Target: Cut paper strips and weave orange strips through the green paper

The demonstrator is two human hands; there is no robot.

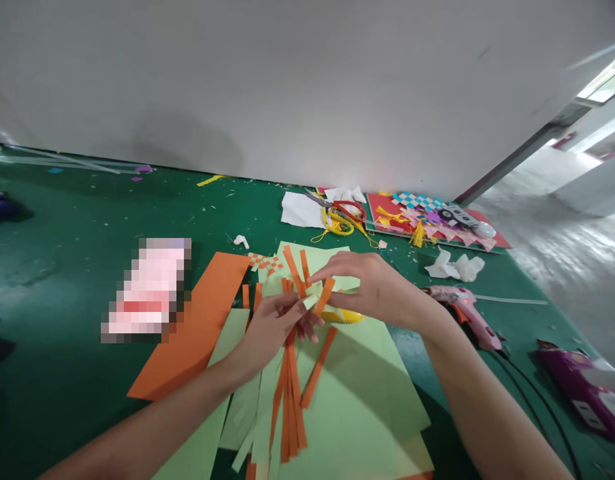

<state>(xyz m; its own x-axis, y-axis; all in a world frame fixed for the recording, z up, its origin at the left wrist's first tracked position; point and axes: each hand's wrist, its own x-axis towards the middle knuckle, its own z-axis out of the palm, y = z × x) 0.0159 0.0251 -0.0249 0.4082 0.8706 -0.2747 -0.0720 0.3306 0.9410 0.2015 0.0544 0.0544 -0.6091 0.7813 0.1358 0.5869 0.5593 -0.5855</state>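
Note:
Between both hands is a small weave of light green and orange paper strips, with orange ends sticking up and out. My left hand pinches its lower left side. From the upper right, my right hand has its thumb and fingers closed on the weave's other side. Below my left hand, several loose orange strips lie fanned over light green sheets. A single orange strip rests apart to their right. Something yellow shows partly under my right hand. A finished-looking orange and green checkered piece lies behind.
An orange sheet and a blurred-out pinkish rectangle lie left. Scissors with red handles lie behind, near a red board with paper decorations. At right are a pink glue gun, crumpled tissue and a purple power strip.

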